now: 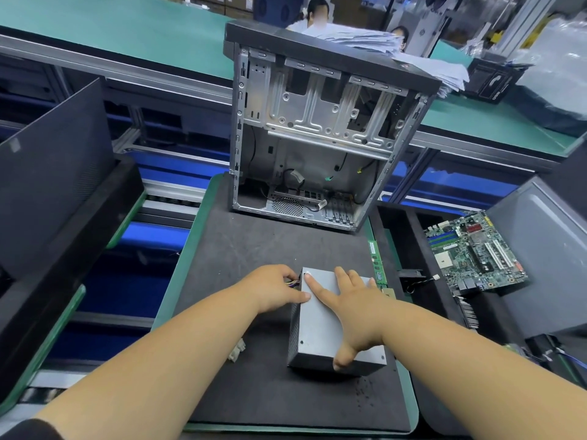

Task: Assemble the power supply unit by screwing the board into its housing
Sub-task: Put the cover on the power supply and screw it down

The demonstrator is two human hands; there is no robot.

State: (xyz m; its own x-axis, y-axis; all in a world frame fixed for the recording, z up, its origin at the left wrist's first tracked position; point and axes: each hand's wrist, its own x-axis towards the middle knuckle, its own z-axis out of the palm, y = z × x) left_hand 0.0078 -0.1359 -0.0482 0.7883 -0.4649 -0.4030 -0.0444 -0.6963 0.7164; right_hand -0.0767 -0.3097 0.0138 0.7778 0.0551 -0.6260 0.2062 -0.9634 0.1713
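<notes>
Item: grey metal supply box (320, 325), lay flat on the black mat (241, 249), near its front edge.
Right hand (352, 309): spread flat on the box's top, fingers straight, thumb hooked over the near edge.
Left hand (276, 289): at the box's far left corner, fingers curled around the coloured wires (293, 283) emerging there.
Open case (317, 131): stood upright at the mat's far end, well apart.
Motherboard (476, 252): lay to the right, off the mat.
</notes>
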